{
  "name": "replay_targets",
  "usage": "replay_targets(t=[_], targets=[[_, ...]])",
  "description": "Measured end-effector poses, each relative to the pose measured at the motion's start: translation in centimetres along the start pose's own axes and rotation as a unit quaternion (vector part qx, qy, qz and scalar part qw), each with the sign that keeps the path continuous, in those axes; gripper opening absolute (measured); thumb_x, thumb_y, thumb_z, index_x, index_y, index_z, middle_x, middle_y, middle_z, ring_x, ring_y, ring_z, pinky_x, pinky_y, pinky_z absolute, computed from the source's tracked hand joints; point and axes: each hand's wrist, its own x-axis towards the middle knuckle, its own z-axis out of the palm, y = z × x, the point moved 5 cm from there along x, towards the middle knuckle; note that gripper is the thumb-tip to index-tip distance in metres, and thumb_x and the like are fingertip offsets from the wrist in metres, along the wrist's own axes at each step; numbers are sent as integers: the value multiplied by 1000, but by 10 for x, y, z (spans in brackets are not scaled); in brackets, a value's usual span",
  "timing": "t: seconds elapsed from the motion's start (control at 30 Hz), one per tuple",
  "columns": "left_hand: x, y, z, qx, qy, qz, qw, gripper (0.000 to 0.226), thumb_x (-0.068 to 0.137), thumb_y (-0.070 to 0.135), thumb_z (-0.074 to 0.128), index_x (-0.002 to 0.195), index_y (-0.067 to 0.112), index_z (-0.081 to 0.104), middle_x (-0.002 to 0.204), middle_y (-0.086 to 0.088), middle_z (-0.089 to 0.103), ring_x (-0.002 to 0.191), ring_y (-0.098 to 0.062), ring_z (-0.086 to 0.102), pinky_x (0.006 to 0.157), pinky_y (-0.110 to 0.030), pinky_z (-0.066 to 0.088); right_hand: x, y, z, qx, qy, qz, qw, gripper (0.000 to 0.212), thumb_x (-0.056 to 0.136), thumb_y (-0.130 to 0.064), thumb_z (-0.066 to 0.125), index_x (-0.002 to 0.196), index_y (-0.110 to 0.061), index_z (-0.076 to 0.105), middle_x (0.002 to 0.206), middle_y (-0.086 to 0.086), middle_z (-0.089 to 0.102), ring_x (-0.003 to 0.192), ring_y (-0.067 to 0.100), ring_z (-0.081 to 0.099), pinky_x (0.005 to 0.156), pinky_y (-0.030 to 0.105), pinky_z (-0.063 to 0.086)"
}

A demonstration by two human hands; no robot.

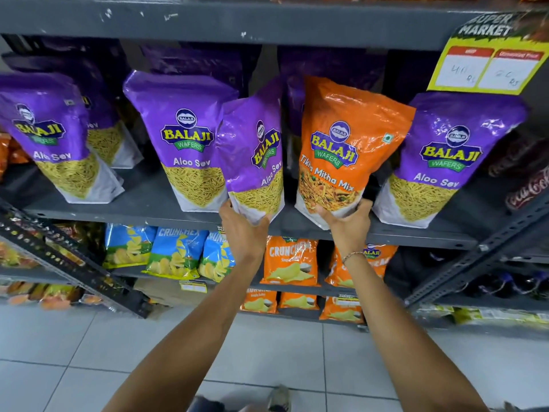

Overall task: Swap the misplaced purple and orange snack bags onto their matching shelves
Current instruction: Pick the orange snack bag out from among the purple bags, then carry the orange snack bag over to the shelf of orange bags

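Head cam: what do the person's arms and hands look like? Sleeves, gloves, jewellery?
Both forearms are bare as far as the frame shows, with no sleeves in view. No gloves on either the left hand or the right hand. The only item worn is a thin chain bracelet round the right wrist. No watch or rings can be made out.

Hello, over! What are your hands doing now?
Left hand gripping purple bag. Right hand gripping orange bag. Both bags at purple shelf. Nothing blocking.
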Motion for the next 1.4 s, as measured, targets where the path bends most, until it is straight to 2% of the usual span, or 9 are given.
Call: replay_targets(t=[0.2,0.33,0.43,0.6,0.7,0.9,1.07,1.27,1.4], targets=[[-38,14,-1,44,61,75,994,54,75,19,73,112,-5,42,115,-18,42,109,-30,39,93,-41,40,-19,-1,-9,19,12,-3,1000,74,56,-32,88,111,-6,45,106,0,59,94,12,58,66,-3,40],[-63,48,35,32,-143,185,972,23,84,8,58,106,8,48,107,-6,46,98,-25,52,84,-43,47,-25,-1,-15,36,7,13,999,72,55,-32,89,107,-10,45,100,-2,59,87,10,57,61,1,41],[-33,48,70,121,-287,86,946,56,85,4,57,133,-3,30,135,-21,40,121,-36,47,98,-46,43,-28,4,-23,53,3,17,998,69,54,-27,89,104,-11,45,93,-7,59,84,10,59,69,17,49],[2,26,90,225,-546,47,805,114,55,64,72,146,18,20,149,-7,37,132,-25,42,107,-46,41,-37,14,-40,114,-20,32,993,62,56,-11,87,100,-26,46,111,9,61,105,25,61,84,41,53],[-14,47,79,150,-579,49,800,88,67,37,81,139,19,34,142,0,49,129,-17,46,109,-39,38,-50,16,-49,156,-31,55,986,61,57,1,84,94,-28,45,108,8,62,105,26,63,84,44,55],[-35,48,68,125,-556,94,817,60,73,18,79,125,12,51,126,-4,61,115,-16,55,98,-30,44,-69,7,-63,168,-33,72,983,61,57,7,82,92,-25,45,100,-1,64,96,19,64,74,28,57],[-41,53,28,102,-538,140,825,65,72,22,79,128,10,49,132,-11,59,122,-23,54,104,-38,44,-94,-16,-59,160,-46,53,985,61,57,7,82,95,-27,47,101,-2,65,97,15,65,77,35,56],[-45,70,-82,80,-484,190,850,61,71,29,80,125,16,53,123,-2,65,114,-18,59,101,-39,47,-146,-76,-37,171,-93,11,981,64,47,-13,86,99,-23,50,102,-3,66,95,7,65,75,28,54],[-37,88,-166,41,-426,211,879,50,74,30,77,118,19,57,116,7,65,109,-11,59,95,-26,45,-175,-146,-11,184,-137,-50,972,60,52,1,84,100,-15,51,100,-1,67,89,2,67,71,20,55]])
